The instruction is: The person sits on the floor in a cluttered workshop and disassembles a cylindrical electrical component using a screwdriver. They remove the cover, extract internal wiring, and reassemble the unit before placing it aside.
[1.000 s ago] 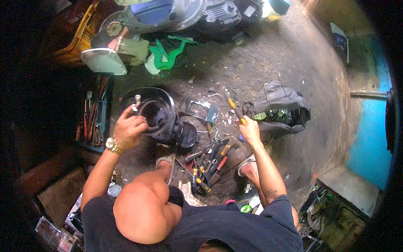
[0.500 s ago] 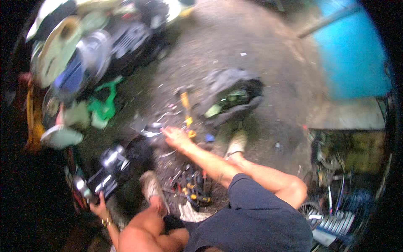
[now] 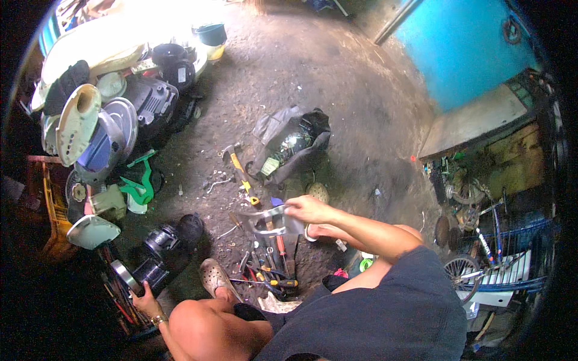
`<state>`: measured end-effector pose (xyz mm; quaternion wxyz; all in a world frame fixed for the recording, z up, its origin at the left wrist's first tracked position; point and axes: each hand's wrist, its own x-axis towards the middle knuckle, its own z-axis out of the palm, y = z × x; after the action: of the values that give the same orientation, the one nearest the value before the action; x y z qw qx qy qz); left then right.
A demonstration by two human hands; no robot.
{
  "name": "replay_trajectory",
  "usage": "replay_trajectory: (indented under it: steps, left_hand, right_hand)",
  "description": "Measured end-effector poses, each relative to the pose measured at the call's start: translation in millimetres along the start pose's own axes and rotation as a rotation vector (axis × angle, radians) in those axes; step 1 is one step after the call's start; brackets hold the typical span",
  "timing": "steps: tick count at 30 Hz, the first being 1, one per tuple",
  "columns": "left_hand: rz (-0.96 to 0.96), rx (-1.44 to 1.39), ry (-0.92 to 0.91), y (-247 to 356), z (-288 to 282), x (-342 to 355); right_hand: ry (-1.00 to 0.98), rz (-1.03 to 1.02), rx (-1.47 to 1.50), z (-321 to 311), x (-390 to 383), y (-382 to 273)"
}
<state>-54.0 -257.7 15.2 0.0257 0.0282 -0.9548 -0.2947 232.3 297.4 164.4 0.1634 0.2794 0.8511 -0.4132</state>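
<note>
My left hand (image 3: 144, 299) is closed on a black machine part with a broad silver ring (image 3: 124, 277) at its lower end; glossy black housings (image 3: 161, 242) adjoin it. Its exact kind I cannot make out. In front of me, my right hand (image 3: 308, 212) grips the right end of a shiny, smeared piece with an opening in it (image 3: 265, 221), held above the ground. Below that piece lie several hand tools, among them a screwdriver with a yellow-and-black handle (image 3: 284, 283). A hammer with a yellow handle (image 3: 239, 171) rests farther off.
An open dark sack (image 3: 295, 141) holding mixed scrap stands ahead. Plastic covers and housings are heaped (image 3: 120, 129) at the far left, beside a green plastic part (image 3: 142, 186) and an orange crate (image 3: 53, 204). Bicycle parts (image 3: 463, 277) stand at right. My feet flank the tools.
My right hand has moved right with the shiny piece, from beside the black housings to above the tools. My left hand keeps its hold. The view has shifted.
</note>
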Motion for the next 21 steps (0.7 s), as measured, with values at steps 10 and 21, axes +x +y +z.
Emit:
replay_trajectory:
  steps: [10,21]
  left_hand:
    - [0.704,-0.1,0.293,213,2,-40]
    - [1.382,-0.422,-0.564,612,97,-176]
  right_hand:
    - [0.997,0.107,0.312,-130,-253,67]
    - [2.971,0.356,0.525,320,-947,70]
